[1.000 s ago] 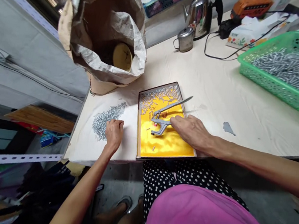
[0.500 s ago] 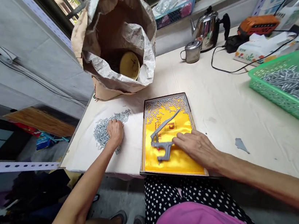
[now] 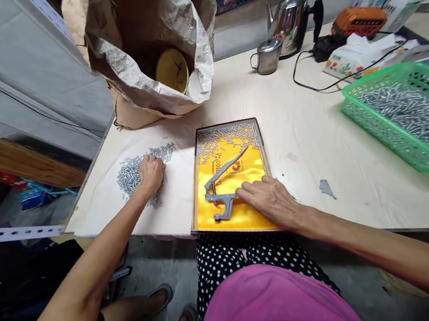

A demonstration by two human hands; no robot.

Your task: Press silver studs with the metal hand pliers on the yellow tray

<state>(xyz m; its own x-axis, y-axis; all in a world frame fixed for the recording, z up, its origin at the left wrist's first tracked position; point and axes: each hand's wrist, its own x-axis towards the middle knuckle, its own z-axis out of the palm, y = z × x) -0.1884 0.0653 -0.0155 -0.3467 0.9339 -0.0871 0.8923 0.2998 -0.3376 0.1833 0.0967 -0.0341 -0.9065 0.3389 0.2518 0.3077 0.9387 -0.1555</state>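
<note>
"Where's the gray hand tool [image 3: 220,198]?"

"Above the shallow tray [image 3: 195,200], over the yellow cloth [image 3: 245,214] that lines it. I can't tell whether it touches the cloth. Its long upper lever stands apart from the body."

"Who has it?"

"The right hand [image 3: 268,199], at the right side of the tray. The fingers are curled around the near end of the tool (they cover whatever handle is there)."

"And inside the tray itself?"

"Small metal pieces [image 3: 212,142], crowded along its far end."

"What about the left hand [image 3: 151,175]?"

"Left of the tray, its fingers bent down onto a pile of small metal pieces [image 3: 129,174]. They're turned away, so I can't tell whether they pinch any."

"Anything farther out?"

"An open paper sack [image 3: 142,106] stands beyond the tray to its left. A lidded metal cup [image 3: 267,58] and a shiny kettle [image 3: 292,20] are well beyond its far end. Out to the right of the tray, a green basket [image 3: 376,132] holds a heap of longer metal pieces [image 3: 421,116]."
</note>
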